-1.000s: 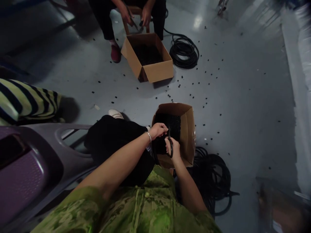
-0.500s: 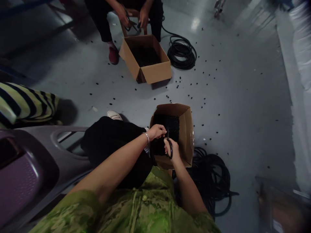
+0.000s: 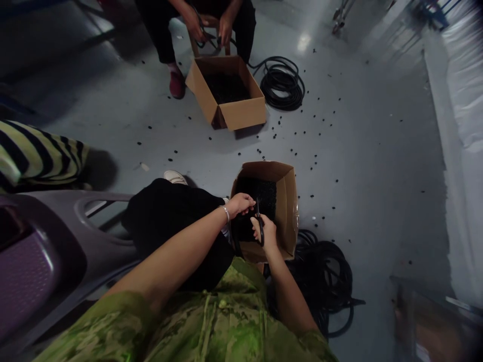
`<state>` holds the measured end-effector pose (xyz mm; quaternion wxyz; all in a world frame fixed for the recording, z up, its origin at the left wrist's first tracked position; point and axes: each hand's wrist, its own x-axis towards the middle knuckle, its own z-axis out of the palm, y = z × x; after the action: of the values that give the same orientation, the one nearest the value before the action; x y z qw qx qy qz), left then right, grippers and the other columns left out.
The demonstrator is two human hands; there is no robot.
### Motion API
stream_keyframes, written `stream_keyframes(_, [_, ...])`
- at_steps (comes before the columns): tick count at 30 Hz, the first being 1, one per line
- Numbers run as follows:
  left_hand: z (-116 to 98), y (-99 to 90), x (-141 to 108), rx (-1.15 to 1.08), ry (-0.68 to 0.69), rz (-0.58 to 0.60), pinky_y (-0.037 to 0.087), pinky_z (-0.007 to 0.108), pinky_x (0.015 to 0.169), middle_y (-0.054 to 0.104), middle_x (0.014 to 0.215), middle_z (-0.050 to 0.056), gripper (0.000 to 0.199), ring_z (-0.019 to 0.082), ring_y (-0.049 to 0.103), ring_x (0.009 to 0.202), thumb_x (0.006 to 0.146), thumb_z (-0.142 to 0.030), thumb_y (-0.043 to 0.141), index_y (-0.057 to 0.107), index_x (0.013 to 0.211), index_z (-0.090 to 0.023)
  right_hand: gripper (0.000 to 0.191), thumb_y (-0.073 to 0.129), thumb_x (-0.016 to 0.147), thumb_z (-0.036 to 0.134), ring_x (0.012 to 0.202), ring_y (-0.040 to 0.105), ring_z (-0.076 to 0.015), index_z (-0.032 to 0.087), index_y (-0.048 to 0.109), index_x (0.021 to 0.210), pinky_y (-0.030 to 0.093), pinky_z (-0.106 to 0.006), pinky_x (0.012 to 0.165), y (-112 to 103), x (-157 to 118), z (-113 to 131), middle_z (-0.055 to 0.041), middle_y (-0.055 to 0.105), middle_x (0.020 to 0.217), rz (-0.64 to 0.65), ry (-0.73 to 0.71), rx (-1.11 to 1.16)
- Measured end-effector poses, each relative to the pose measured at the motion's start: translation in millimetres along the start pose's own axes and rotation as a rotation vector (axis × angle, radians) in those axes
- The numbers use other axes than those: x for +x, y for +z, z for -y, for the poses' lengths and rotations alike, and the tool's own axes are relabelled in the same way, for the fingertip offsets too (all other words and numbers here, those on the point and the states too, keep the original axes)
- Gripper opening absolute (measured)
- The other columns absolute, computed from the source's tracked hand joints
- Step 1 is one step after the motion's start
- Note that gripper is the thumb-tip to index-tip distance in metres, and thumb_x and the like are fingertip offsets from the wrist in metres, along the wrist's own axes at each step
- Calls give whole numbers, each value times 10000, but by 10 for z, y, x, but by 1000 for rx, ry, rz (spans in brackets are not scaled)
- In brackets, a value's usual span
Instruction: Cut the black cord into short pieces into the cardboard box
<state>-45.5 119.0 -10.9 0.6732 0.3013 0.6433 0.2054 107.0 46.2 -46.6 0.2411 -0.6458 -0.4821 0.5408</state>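
Over the near cardboard box (image 3: 286,211), my right hand (image 3: 265,231) grips black-handled scissors (image 3: 261,230), whose blades point up toward my other hand. My left hand (image 3: 241,204), with a bracelet at the wrist, is pinched at the box's left side, its fingertips close to the blades. What it pinches is too small and dark to make out. Many small black pieces (image 3: 266,196) fill the bottom of the box. A tangled coil of black tubing (image 3: 324,276) lies right of the box.
Across from me a person's hands (image 3: 225,27) hold scissors above a second cardboard box (image 3: 243,111). Beside it lies a coil of black tubing (image 3: 283,83). Small black pieces dot the grey floor (image 3: 373,166). A purple-grey chair (image 3: 109,216) stands at left.
The scissors in my right hand have swung a little, and their blades stand apart from the handles more visibly. The view has shifted slightly; my left hand stays pinched.
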Motion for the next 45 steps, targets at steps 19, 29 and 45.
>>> stream_keyframes(19, [-109, -2, -78, -189, 109, 59, 287, 169, 374, 526, 555, -55, 184, 33, 383, 369, 921, -116, 536, 520, 741, -154, 584, 679, 817, 529, 765, 663, -160, 168, 656, 1277, 525, -244, 670, -242, 32, 172, -79, 715, 923, 168, -9, 276])
stream_keyframes(29, [-116, 7, -88, -143, 99, 91, 291, 174, 373, 502, 523, -56, 213, 37, 375, 363, 922, -137, 544, 528, 710, -152, 479, 656, 848, 500, 807, 641, -157, 193, 681, 1214, 523, -256, 742, -241, 152, 295, -54, 699, 983, 191, -90, 156])
stream_keyframes(45, [-72, 43, -102, 24, 109, 84, 212, 180, 391, 474, 488, -69, 228, 37, 317, 352, 890, -127, 575, 518, 672, -159, 506, 642, 830, 560, 532, 500, -105, 141, 716, 1104, 412, -208, 488, -271, 122, 148, 8, 596, 659, 137, -94, 18])
